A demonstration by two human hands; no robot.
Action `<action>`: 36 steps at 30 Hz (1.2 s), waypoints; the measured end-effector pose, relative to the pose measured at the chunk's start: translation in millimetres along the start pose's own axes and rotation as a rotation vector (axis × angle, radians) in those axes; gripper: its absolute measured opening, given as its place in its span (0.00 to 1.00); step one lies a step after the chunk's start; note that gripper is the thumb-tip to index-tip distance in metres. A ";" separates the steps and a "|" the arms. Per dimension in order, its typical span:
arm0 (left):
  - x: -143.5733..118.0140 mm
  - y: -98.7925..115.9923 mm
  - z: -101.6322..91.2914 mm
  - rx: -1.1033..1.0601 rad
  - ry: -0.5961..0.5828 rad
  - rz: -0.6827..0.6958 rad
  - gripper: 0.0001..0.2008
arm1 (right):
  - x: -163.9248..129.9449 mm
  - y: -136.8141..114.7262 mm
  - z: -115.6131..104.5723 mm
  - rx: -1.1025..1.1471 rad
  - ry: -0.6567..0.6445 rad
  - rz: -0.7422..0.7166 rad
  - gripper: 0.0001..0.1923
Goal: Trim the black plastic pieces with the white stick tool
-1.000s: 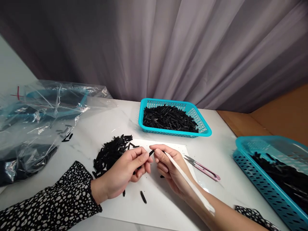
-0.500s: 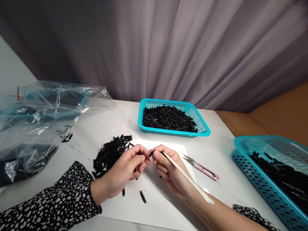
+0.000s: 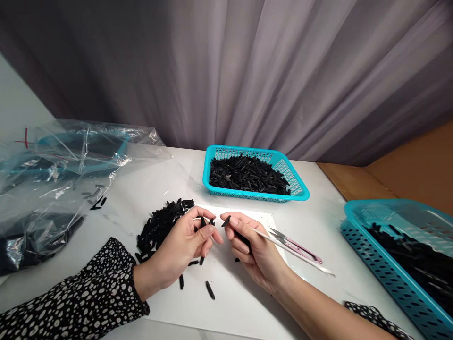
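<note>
My left hand (image 3: 184, 245) is closed, with small black elongated pieces (image 3: 203, 223) pinched between thumb and fingers. Facing it, a short gap away, my right hand (image 3: 256, 250) grips a slim white stick (image 3: 307, 263) that slants down to the right. Another black piece (image 3: 226, 221) sticks out at the right thumb and fingertip. Behind my left hand lies a heap of the same black pieces (image 3: 161, 226), on and beside a white sheet (image 3: 226, 311). One loose piece (image 3: 210, 290) rests on the sheet below the hands.
Pink-handled thread snips (image 3: 304, 252) lie beside my right hand, the stick crossing near them. A blue basket (image 3: 255, 194) full of black pieces stands behind; another blue basket (image 3: 375, 264) is at right. Clear plastic bags (image 3: 81, 156) cover the left side. A grey curtain (image 3: 226, 71) hangs behind.
The white stick has swung outward, its far end now off my right forearm and near the snips. Black pieces now show in my left fingers, which have opened slightly toward me.
</note>
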State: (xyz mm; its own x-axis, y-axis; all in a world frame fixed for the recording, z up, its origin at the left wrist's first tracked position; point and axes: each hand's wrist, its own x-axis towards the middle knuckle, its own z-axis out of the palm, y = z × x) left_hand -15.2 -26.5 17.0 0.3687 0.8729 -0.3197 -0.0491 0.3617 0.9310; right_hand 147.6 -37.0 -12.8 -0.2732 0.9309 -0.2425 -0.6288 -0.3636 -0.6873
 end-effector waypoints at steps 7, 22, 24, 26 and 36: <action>1.0 -2.8 -1.8 0.004 -0.050 0.036 0.14 | 0.4 0.4 -1.3 0.010 -0.007 0.004 0.13; -3.3 2.1 -0.3 0.007 -0.056 0.036 0.13 | -0.5 0.6 -0.6 0.001 -0.018 0.011 0.13; -3.5 1.2 -0.6 0.020 -0.055 0.043 0.13 | -1.2 1.0 0.2 -0.032 -0.006 0.015 0.17; -3.7 0.2 -0.6 0.023 -0.058 0.053 0.14 | -2.1 1.8 2.0 -0.098 0.018 0.025 0.20; -3.8 1.2 1.8 0.070 -0.100 0.083 0.13 | -4.5 4.1 6.6 -0.234 0.020 0.010 0.18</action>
State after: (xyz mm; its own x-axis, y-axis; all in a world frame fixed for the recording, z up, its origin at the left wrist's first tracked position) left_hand -15.0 -30.0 19.6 0.4568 0.8606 -0.2252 -0.0201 0.2631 0.9646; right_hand 141.5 -42.9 -10.0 -0.2630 0.9285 -0.2620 -0.4399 -0.3571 -0.8240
